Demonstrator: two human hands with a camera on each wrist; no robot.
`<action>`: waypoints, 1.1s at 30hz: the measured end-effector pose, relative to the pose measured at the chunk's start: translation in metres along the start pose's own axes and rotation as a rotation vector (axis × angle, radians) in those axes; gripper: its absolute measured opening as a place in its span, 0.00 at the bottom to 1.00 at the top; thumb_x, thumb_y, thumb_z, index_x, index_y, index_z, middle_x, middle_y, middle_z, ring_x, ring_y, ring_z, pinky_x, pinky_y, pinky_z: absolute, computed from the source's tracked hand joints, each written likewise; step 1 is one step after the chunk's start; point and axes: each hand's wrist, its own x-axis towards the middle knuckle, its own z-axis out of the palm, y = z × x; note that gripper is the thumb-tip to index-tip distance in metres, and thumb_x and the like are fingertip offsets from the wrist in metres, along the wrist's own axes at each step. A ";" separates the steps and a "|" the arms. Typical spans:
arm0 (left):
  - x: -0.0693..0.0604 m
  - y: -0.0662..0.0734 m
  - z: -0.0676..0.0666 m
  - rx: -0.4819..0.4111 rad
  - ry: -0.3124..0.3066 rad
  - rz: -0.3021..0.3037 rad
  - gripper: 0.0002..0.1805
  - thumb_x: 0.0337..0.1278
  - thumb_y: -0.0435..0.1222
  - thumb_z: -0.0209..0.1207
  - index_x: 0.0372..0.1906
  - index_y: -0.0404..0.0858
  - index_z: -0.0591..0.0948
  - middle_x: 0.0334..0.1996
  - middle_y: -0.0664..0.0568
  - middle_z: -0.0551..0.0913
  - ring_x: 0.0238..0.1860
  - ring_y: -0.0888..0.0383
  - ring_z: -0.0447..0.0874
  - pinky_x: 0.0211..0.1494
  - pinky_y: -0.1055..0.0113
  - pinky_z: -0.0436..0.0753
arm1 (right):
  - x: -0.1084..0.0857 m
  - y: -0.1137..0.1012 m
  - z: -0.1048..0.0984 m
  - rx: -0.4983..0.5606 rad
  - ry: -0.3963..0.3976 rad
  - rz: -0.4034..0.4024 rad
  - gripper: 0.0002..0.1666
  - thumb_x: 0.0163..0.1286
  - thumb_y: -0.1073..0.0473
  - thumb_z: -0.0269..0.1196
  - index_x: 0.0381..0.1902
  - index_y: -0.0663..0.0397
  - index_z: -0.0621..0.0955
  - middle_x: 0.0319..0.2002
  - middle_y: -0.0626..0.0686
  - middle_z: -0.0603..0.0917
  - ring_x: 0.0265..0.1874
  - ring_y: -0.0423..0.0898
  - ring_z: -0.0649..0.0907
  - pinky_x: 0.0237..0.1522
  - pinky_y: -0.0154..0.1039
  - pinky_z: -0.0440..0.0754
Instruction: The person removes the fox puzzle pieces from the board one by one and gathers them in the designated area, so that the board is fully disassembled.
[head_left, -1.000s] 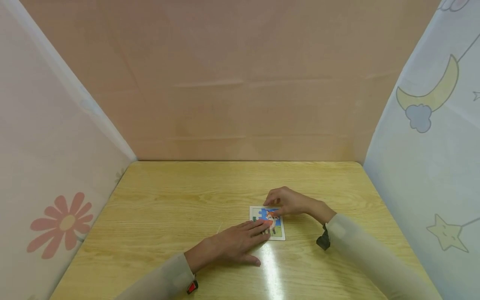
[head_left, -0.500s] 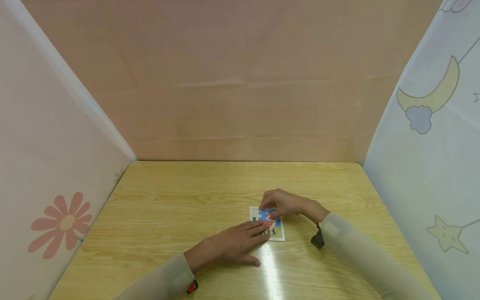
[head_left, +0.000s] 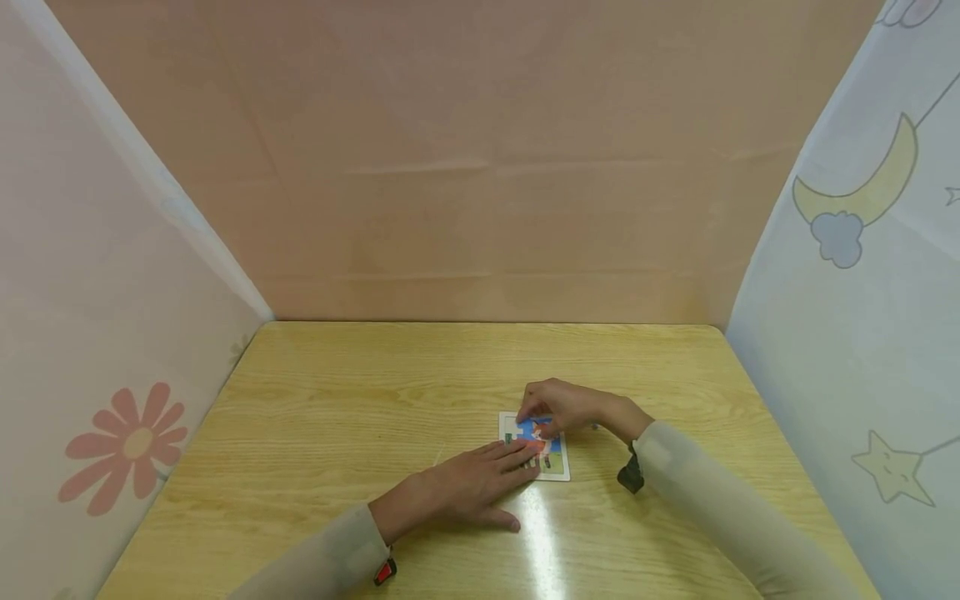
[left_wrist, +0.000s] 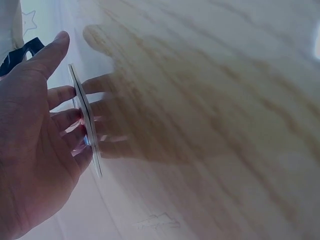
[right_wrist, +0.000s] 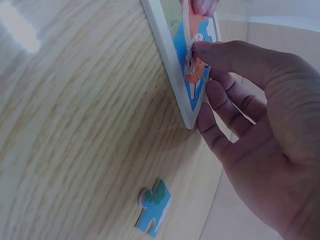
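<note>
A small white-bordered jigsaw puzzle (head_left: 556, 477) with an orange fox on blue lies on the wooden table. My left hand (head_left: 474, 486) rests on its near left part, fingers straight and thumb spread to the side. In the left wrist view the puzzle's edge (left_wrist: 88, 119) is seen side-on against those fingertips. Over the far part, my right hand (head_left: 566, 407) has curled fingers. In the right wrist view its thumb is on an orange fox puzzle piece (right_wrist: 190, 62), whose pale edge looks slightly raised. Other fingers touch the puzzle's far edge; the index fingertip is partly hidden.
A loose blue and green puzzle piece (right_wrist: 154, 207) lies on the table (head_left: 360, 392) near the right wrist. An orange-brown cloth (head_left: 480, 167) hangs behind the table, with patterned white cloths (head_left: 840, 350) at both sides.
My right hand has moved a little left across the puzzle, mostly in the first half second. The left hand and the puzzle stay in place.
</note>
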 end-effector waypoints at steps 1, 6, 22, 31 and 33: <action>0.000 0.000 0.000 -0.004 -0.001 0.001 0.45 0.77 0.67 0.47 0.84 0.43 0.61 0.87 0.48 0.47 0.86 0.50 0.47 0.84 0.54 0.61 | 0.000 0.001 0.000 0.002 -0.004 0.005 0.23 0.62 0.68 0.77 0.56 0.55 0.89 0.48 0.48 0.83 0.52 0.41 0.82 0.62 0.42 0.83; 0.000 0.000 -0.001 -0.010 -0.005 0.004 0.45 0.77 0.66 0.47 0.84 0.43 0.61 0.87 0.48 0.47 0.86 0.50 0.47 0.84 0.54 0.60 | 0.001 0.002 0.001 0.014 -0.011 0.022 0.22 0.62 0.68 0.77 0.55 0.54 0.89 0.49 0.48 0.83 0.51 0.40 0.81 0.61 0.41 0.83; 0.000 -0.001 0.001 -0.039 -0.026 0.018 0.44 0.78 0.65 0.47 0.84 0.42 0.61 0.87 0.46 0.46 0.86 0.50 0.45 0.85 0.54 0.58 | -0.003 0.001 0.006 0.088 0.015 0.033 0.22 0.63 0.71 0.75 0.56 0.55 0.88 0.51 0.51 0.83 0.56 0.47 0.82 0.64 0.46 0.82; -0.001 -0.002 0.003 -0.039 -0.014 0.020 0.44 0.78 0.65 0.46 0.85 0.42 0.60 0.87 0.47 0.46 0.86 0.49 0.45 0.85 0.54 0.59 | -0.004 0.001 0.007 0.057 0.052 -0.001 0.21 0.63 0.71 0.76 0.54 0.55 0.89 0.50 0.50 0.83 0.54 0.45 0.82 0.62 0.44 0.83; -0.002 -0.003 0.002 -0.040 -0.016 0.021 0.44 0.78 0.65 0.46 0.85 0.42 0.60 0.87 0.47 0.46 0.86 0.49 0.45 0.85 0.53 0.59 | -0.004 0.000 0.007 0.058 0.055 -0.004 0.21 0.63 0.72 0.75 0.54 0.56 0.89 0.50 0.50 0.83 0.54 0.45 0.82 0.62 0.44 0.83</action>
